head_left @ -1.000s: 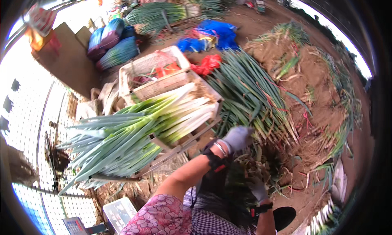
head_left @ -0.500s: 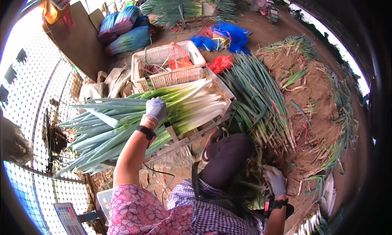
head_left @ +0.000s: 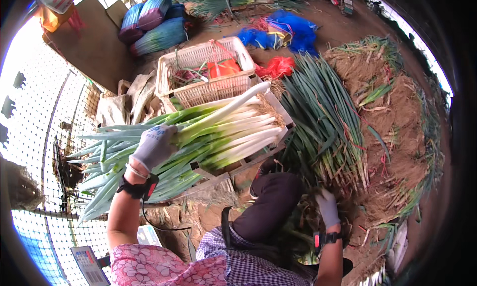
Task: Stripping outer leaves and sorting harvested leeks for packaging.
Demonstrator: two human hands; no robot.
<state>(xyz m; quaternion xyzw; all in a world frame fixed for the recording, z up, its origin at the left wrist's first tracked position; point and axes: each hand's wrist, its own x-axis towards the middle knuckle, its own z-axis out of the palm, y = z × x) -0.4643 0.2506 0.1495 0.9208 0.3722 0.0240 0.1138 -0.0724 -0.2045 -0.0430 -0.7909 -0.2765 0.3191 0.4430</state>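
Observation:
Trimmed long green onions (head_left: pixel 233 132) lie side by side on a low wooden stand, white root ends to the right and leaves to the left. My gloved left hand (head_left: pixel 156 146) is closed around the green part of one thick green onion (head_left: pixel 223 109) on top of the heap. My gloved right hand (head_left: pixel 328 209) is low on the right, beside my bent knee, close to dry peelings and the root ends of untrimmed green onions (head_left: pixel 328 127). Its fingertips are blurred against the dark litter, so what they hold does not show.
A cream plastic basket (head_left: pixel 198 94) with red ties stands behind the stand. Blue netting (head_left: pixel 298 30), bagged bundles (head_left: pixel 159 35) and more green onions (head_left: pixel 203 0) lie farther back. Earth and leaf scraps (head_left: pixel 397 127) are heaped right; mesh fencing (head_left: pixel 49 137) and a scale display (head_left: pixel 89 266) are left.
My left hand has moved left and nearer along the leaves, and the top green onion's white end has risen slightly. My right hand has shifted a little up and left toward the litter.

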